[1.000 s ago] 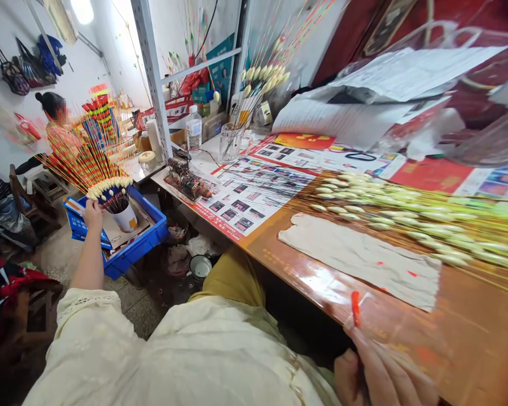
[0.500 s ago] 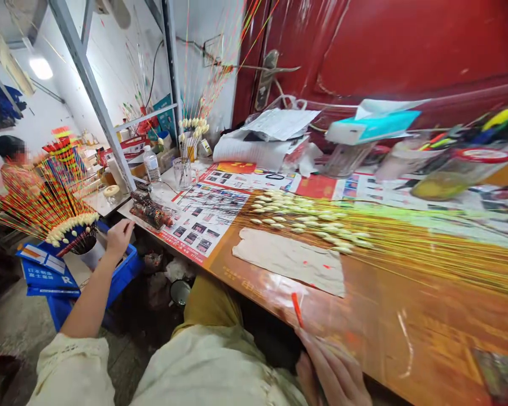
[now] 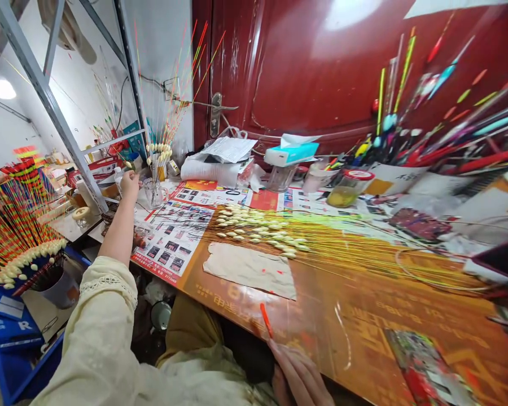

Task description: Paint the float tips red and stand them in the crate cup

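Note:
My left hand (image 3: 130, 185) is stretched out at the far left of the table, its fingers pinched together. It is close to a clear glass mug (image 3: 154, 194) that holds thin stems with cream bulbs (image 3: 158, 152). What the fingers pinch, if anything, I cannot make out. At the table's front edge, my right hand (image 3: 300, 375) is closed around a slim red-tipped stick (image 3: 266, 320), whose type is unclear. Beyond it lies a beige cloth (image 3: 249, 270) with small red marks. A row of cream-bulbed fishing floats (image 3: 258, 228) rests behind the cloth, long yellow stems pointing right.
At the back are a papers pile (image 3: 220, 163), a blue tissue box (image 3: 291, 152) and a red-lidded jar (image 3: 349, 189). A metal shelf post (image 3: 59, 107) rises at left. More upright floats (image 3: 29, 262) stand in a pot (image 3: 59, 287) below. Colourful floats crowd the right.
My left hand has moved from above the pot of floats at the lower left forward to the glass mug. The view has swung right. My right hand still grips the red-tipped stick.

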### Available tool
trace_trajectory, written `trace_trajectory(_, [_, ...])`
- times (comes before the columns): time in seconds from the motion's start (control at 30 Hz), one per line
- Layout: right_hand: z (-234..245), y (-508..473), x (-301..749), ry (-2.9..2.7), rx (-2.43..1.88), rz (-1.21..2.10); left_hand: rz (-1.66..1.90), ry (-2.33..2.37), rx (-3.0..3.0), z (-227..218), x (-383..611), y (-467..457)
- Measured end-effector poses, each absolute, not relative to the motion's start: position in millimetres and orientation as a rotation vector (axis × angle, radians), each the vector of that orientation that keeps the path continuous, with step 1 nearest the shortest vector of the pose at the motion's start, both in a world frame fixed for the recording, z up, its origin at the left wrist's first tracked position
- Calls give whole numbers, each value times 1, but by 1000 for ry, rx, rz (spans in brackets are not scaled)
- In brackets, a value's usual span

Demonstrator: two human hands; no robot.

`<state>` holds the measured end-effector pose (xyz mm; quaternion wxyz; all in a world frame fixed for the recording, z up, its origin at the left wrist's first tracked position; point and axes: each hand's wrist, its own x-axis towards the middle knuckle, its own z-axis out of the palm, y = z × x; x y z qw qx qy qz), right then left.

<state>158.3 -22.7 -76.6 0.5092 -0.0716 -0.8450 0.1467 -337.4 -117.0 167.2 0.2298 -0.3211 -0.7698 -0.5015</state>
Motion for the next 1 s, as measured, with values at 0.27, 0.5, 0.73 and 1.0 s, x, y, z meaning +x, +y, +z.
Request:
trace_trajectory(0.27, [-79,-21,157,-2076,-88,320,-1437,-2083,-797,161,-367,-113])
trace_trajectory(0.5, [-74,-24,156,-2021,-72,360,-1458,-1903,-716,187,-354,-129])
trace_trajectory(0.73, [-65,-26,160,-1958,42,451,-929,-1560,-1174,192,-221,-161])
trace_trajectory(1.0, [-26,-9,175,-1947,121,252,-680,-1745,-1759,58,-122,-130])
